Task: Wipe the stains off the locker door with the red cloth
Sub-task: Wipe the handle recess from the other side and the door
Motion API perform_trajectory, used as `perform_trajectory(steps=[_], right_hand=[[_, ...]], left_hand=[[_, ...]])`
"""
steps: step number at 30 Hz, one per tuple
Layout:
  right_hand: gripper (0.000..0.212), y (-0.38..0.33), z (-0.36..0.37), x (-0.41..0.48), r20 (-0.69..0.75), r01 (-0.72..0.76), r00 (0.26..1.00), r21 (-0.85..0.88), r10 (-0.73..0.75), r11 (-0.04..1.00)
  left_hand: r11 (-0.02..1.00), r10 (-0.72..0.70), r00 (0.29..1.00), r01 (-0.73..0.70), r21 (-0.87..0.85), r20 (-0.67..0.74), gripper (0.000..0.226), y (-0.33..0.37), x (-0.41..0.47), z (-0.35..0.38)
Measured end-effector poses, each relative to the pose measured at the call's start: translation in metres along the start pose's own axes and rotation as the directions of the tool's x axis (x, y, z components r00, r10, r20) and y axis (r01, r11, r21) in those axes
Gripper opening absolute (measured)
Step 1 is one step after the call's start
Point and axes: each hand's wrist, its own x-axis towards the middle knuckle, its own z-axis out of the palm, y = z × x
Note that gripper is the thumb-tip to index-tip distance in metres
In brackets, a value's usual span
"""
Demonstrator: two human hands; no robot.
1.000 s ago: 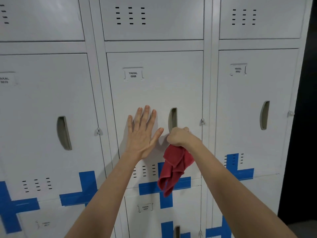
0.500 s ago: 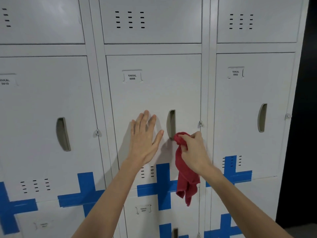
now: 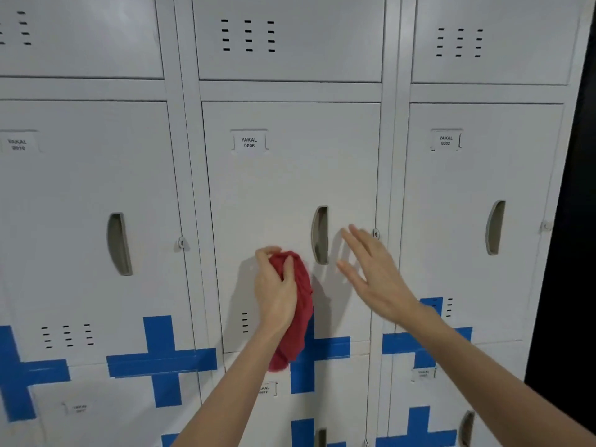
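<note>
Two bare hands are up at the pale grey metal locker door (image 3: pixel 290 188) labelled YAKAL 0006, and only one of them has the tool. The left hand (image 3: pixel 275 291) grips the bunched red cloth (image 3: pixel 298 304) with curled fingers (image 3: pixel 288 266), its upper wad against the panel just left of the recessed grey handle slot (image 3: pixel 320 235), while a loose tail hangs down over the blue tape cross (image 3: pixel 317 348) at the door's lower edge. The right hand (image 3: pixel 371 272) is spread flat and empty, just right of the slot; it is blurred, so I cannot tell whether it touches the metal. No stain shows clearly at this sharpness. To wipe well, I would gather the dangling tail into the palm so a firm, thick pad meets the surface, press with the flat of the fingers, and work in overlapping strokes. Resting the free palm near the latch side should stop the thin door rattling.
</note>
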Motion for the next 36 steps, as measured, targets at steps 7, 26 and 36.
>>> perform_trajectory(steps=[7, 26, 36], right_hand=[[0.066, 0.029, 0.000, 0.048, 0.025, 0.039, 0.999, -0.403, -0.031, 0.914], [0.062, 0.046, 0.007, 0.052, 0.035, 0.119, 0.993, -0.285, -0.114, 0.951], [0.066, 0.043, 0.005, 0.051, 0.034, 0.107, 0.994, -0.295, -0.102, 0.950]], left_hand=[[0.612, 0.573, 0.793, -0.583, 0.535, 0.208, 0.010, 0.011, 0.029, 0.041], [0.173, 0.518, 0.501, -0.855, 0.489, 0.693, 0.025, -0.013, 0.050, 0.011], [-0.020, 0.447, 0.323, -0.929, 0.370, 0.834, 0.019, 0.000, 0.065, 0.005]])
